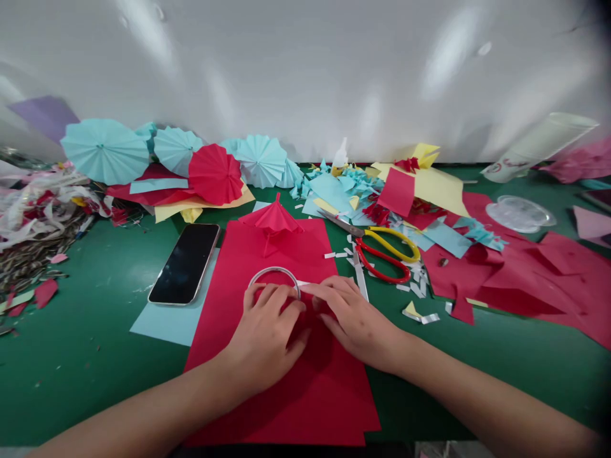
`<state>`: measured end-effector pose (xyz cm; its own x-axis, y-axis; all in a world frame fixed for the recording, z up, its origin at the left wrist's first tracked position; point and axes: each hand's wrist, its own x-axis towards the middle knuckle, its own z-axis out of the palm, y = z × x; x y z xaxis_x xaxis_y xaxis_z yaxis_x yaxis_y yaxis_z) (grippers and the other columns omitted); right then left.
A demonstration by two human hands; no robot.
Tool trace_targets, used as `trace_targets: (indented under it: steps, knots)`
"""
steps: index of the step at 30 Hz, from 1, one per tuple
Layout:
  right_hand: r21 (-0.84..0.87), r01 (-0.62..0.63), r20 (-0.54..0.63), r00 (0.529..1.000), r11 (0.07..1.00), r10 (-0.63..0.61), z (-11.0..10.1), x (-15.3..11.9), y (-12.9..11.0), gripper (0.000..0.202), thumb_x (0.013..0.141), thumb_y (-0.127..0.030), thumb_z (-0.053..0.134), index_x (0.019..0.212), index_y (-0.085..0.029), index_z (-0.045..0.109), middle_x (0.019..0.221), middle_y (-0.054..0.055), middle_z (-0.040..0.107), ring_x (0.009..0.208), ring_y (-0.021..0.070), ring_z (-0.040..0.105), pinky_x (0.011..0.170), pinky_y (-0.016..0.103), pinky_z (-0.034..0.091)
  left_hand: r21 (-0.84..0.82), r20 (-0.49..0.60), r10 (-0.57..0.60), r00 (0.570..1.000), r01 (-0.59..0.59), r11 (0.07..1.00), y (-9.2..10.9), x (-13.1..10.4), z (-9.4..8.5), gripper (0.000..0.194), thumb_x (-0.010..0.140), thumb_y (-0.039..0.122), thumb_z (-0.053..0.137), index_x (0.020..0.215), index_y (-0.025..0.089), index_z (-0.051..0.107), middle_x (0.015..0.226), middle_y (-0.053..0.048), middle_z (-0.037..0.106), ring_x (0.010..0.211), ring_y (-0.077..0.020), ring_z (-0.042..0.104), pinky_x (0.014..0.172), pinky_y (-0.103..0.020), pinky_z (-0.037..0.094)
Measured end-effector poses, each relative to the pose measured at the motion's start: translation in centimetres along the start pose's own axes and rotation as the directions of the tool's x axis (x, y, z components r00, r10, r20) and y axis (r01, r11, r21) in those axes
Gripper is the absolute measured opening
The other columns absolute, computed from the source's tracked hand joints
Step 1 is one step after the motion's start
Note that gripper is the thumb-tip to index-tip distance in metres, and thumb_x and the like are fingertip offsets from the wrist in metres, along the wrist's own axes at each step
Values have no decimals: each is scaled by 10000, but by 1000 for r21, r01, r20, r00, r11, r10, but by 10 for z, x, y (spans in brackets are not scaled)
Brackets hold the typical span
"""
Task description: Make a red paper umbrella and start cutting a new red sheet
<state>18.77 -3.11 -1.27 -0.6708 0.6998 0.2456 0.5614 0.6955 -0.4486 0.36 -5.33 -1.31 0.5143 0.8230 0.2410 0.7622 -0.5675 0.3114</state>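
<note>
My left hand point(270, 334) has its fingers closed round the near side of a roll of tape point(274, 270), above red paper point(281, 416). Close to its right, my right hand point(356, 321) has its thumb and forefinger together at a short white strip point(305, 284) beside the roll. Whether the strip is pinched or only touched is hard to see. Just beyond the hands stands a small red paper umbrella point(272, 218) on the sheets. Scissors point(367, 242) with red and yellow handles lie to the right, among small white scraps point(417, 283).
A phone point(185, 264) lies on light blue paper point(167, 324) at the left. Pleated blue discs point(105, 152) and a red one point(216, 174) line the wall. Red sheets point(520, 273), a clear lid point(520, 213) and a tilted cup point(539, 146) are at the right.
</note>
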Motion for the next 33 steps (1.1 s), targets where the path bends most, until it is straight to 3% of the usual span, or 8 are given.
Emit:
trace_targets:
  steps: [8,12,15,17,21,23,28,33]
  knots:
    - [83,23,-36,999,996,-20,0,0,-1,428,834,-59,368,1237,-201,347,958,63,578,870,162,528,801,361,421,-38,-44,-11,999,10,999,-1,-2,11,141,791,135,479,901,149,566,1064,-101,527,1012,-266,458,856,-491,384]
    - [154,-29,-94,995,988,44,-3,0,-3,422,797,-43,413,1177,-224,383,875,35,589,843,155,557,760,327,455,-193,-98,-50,994,30,981,0,0,8,98,798,145,487,849,167,568,1001,-78,556,983,-230,494,839,-442,422]
    - [280,-78,-158,979,957,127,-6,0,-5,415,773,-53,479,1140,-222,385,784,-2,577,750,126,572,711,271,477,-404,-116,-142,983,84,911,3,4,0,88,791,140,493,807,174,573,905,-52,589,885,-175,550,768,-340,477]
    - [337,-78,-201,968,938,152,-9,1,-7,382,768,-78,519,1105,-218,408,783,-6,572,736,115,571,705,255,481,-525,-70,-217,974,149,838,5,8,-6,93,788,138,492,783,176,577,836,-32,612,801,-146,579,707,-285,496]
    - [278,-25,-338,933,960,122,-15,3,-9,234,751,-156,583,975,-211,544,926,45,538,891,158,539,773,310,469,-691,31,-324,945,255,677,6,11,-10,102,777,138,497,770,168,594,751,-16,649,701,-124,610,644,-244,515]
    - [280,6,-379,919,960,104,-18,4,-11,151,756,-144,574,891,-209,595,900,45,531,868,157,536,751,317,474,-736,78,-361,929,298,608,6,11,-9,92,767,150,513,756,165,603,721,-14,657,667,-124,621,612,-234,522]
    - [404,49,-320,943,913,90,-20,5,-17,112,753,-105,564,761,-206,610,720,14,595,736,141,528,654,303,484,-793,115,-382,917,316,520,7,10,-6,91,743,151,533,733,173,620,686,-9,673,637,-134,641,578,-232,536]
    - [420,-2,-233,966,907,111,-19,4,-17,101,768,-127,554,773,-217,600,720,9,620,746,149,510,655,305,478,-825,148,-371,917,322,465,7,10,-5,114,713,117,536,734,179,630,699,-8,687,653,-139,652,587,-232,543]
